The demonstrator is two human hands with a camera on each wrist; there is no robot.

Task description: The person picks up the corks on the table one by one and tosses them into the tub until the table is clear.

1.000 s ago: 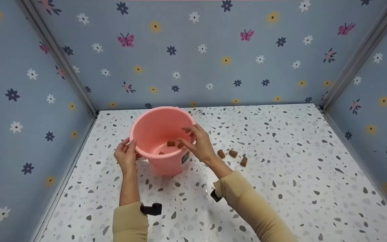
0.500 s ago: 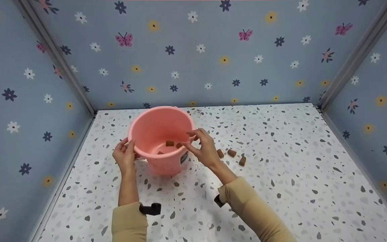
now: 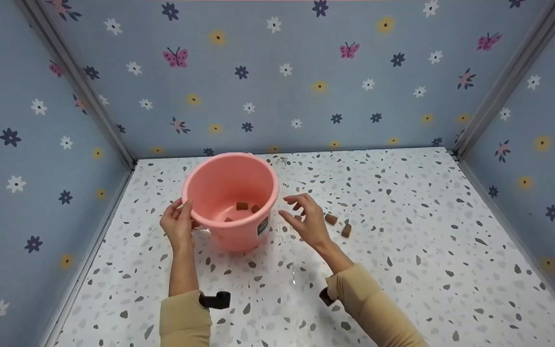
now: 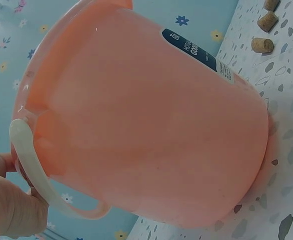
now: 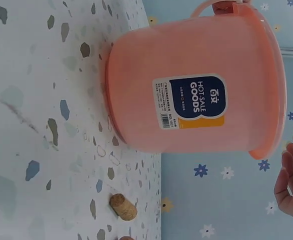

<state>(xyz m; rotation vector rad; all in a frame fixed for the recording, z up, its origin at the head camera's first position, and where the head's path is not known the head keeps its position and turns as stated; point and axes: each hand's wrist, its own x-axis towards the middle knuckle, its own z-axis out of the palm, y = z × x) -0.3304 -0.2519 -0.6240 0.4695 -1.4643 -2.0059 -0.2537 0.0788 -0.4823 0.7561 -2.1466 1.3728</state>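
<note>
A pink bucket [image 3: 239, 238] stands on the speckled tabletop, tilted slightly in the head view. My left hand [image 3: 177, 225] grips its rim at the left, thumb on the near side, beside the white handle [image 4: 34, 165]. Inside lie a few cork stoppers [image 3: 242, 206], partly hidden by the near rim. My right hand [image 3: 312, 222] hangs just right of the bucket, apart from it, fingers loosely bent and holding nothing. Beyond that hand lie more corks, one [image 3: 331, 219] and another [image 3: 346, 231] in plain sight, a third partly covered by the fingers.
Blue flowered panels [image 3: 282, 86] rise at the back and both sides of the white speckled tabletop [image 3: 403, 193]. A dark printed label [image 5: 199, 102] is on the bucket's side. Black straps with small mounts [image 3: 217, 300] sit at the sleeves.
My right hand has drawn back from over the bucket's right rim, moving right and down to beside it. My left hand stays on the rim. The corks inside have not visibly moved.
</note>
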